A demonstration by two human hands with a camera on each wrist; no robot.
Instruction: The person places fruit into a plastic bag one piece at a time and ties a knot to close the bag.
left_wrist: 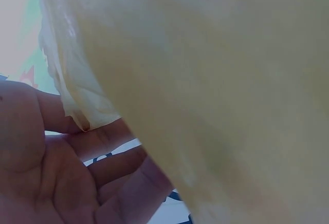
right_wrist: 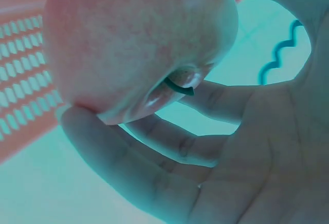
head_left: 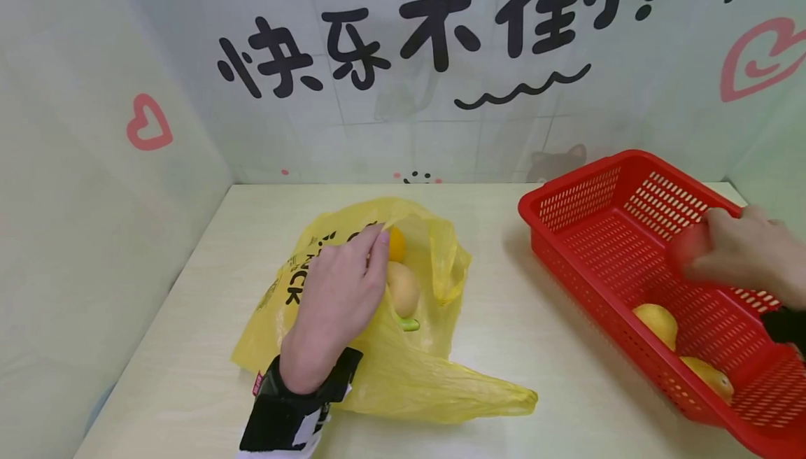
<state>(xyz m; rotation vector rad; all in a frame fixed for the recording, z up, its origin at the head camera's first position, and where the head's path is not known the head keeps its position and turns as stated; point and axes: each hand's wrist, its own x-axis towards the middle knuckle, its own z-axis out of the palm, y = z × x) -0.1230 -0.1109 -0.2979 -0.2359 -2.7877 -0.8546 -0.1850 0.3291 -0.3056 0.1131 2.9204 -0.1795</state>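
Note:
My left hand (head_left: 336,291) pinches the upper rim of a yellow plastic bag (head_left: 378,382), which lies on the table with its mouth held up. Inside the mouth show an orange round fruit (head_left: 397,244), a tan oval item (head_left: 403,288) and a green tip (head_left: 409,324). In the left wrist view the film of the bag (left_wrist: 216,100) covers much of the picture. Over the red basket (head_left: 579,263), my right hand (head_left: 749,249) grips a red apple (head_left: 689,249), blurred in the head view. Its dark stem shows in the right wrist view, with fingers curled round the apple (right_wrist: 139,44).
Two yellow fruits, one upper (head_left: 657,326) and one lower (head_left: 709,378), lie against the near left wall inside the basket. The pale table (head_left: 504,305) runs between bag and basket. Behind stands a white printed backdrop (head_left: 409,144) with black characters.

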